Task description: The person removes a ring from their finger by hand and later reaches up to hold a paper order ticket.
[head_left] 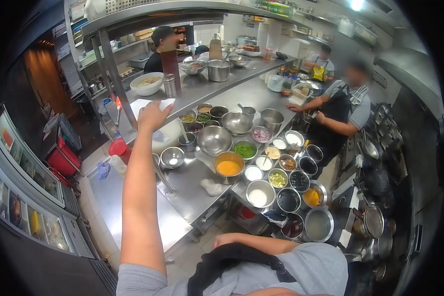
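My left arm is stretched forward, and my left hand (154,116) is at the edge of the raised steel shelf. Its fingers are closed on a white sheet of paper (166,102), which shows on both sides of the hand. Just beyond stand a white bowl of pale food (148,87) and a metal shaker (170,86). Close to my body, my right hand (224,240) is bent inward at waist height. A black strap and my shirt cover its fingers, so I cannot see whether it holds anything.
Steel bowls (214,140), a pot of orange liquid (229,166) and several ingredient containers crowd the counter. A crumpled white cloth (211,187) lies near its edge. At right a co-worker (348,106) stands by the stove side. A refrigerated case (32,217) is at left.
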